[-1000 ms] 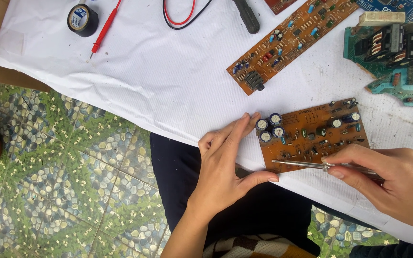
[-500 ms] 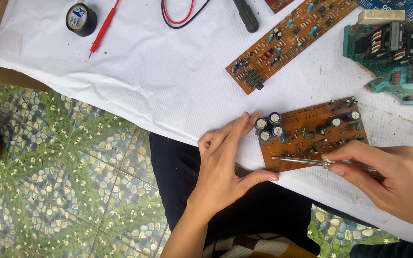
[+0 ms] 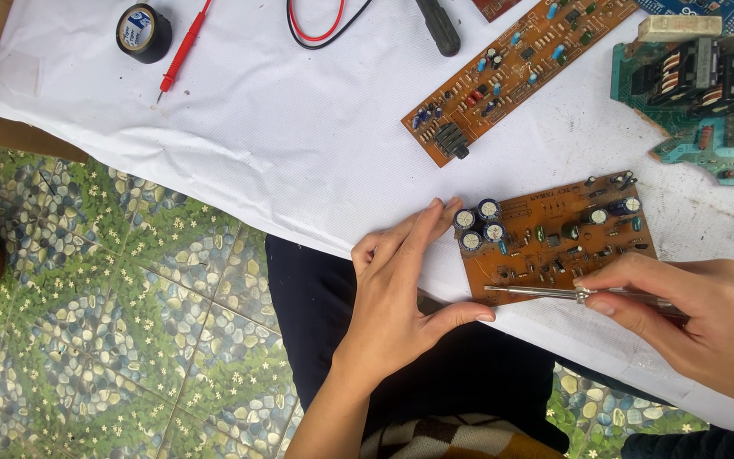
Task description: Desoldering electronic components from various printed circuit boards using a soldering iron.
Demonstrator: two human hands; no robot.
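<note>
Orange-brown rectangular circuit board (image 3: 554, 242) lies near-right on white cloth; our left hand (image 3: 401, 289) steadies it with spread fingers, our right hand (image 3: 707, 319) pinches a thin metal-tipped tool (image 3: 537, 292), which could slip and scrape components

A brown circuit board (image 3: 554, 238) lies on the white sheet (image 3: 282, 144). The left hand (image 3: 401, 289) steadies the board's left edge beside its capacitors; the right hand (image 3: 698, 314) pinches a slim metal tool (image 3: 537, 292) whose tip rests at the board's lower left corner.
</note>
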